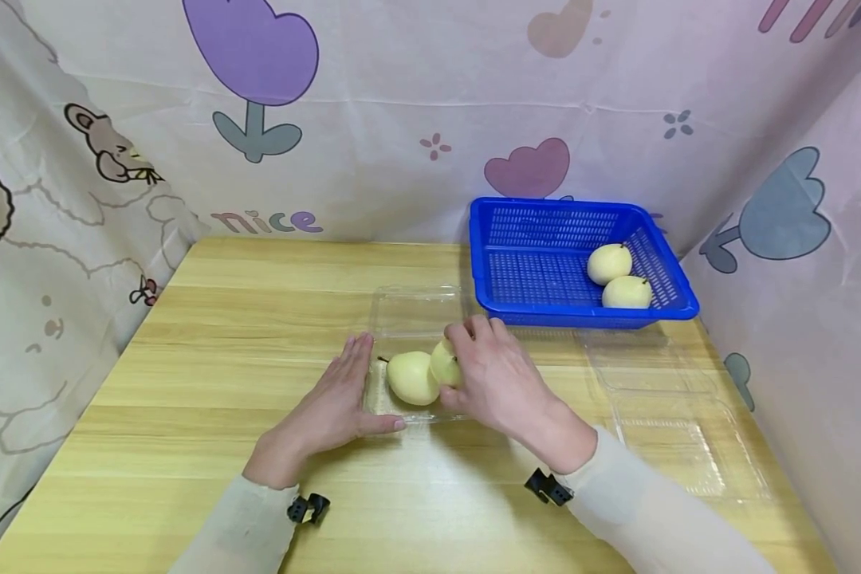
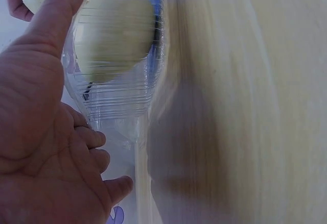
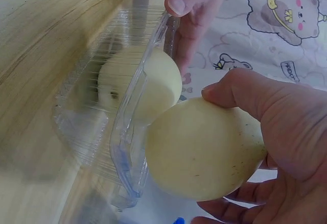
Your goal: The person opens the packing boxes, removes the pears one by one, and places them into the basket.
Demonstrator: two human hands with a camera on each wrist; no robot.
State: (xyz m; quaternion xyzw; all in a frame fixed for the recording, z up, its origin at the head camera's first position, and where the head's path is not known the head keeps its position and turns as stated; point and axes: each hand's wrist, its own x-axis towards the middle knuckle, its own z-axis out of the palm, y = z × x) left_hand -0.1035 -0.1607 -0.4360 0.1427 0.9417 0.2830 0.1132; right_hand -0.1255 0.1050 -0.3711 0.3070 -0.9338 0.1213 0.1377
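My right hand grips a pale yellow pear with the thumb on one side and the fingers round the other. That pear is over the right part of an open clear plastic clamshell box, up against another pear that lies inside the box. On the left side of the box is my left hand, its fingers straight along the wall and its thumb stretched along the near edge. The box's lid is folded back, away from me. In the left wrist view, the inner pear shows through the ribbed wall.
A blue plastic basket stands at the back right, with a pear and a second pear in its right end. Another open clear clamshell box lies on the wooden table at right. A patterned curtain hangs behind the table.
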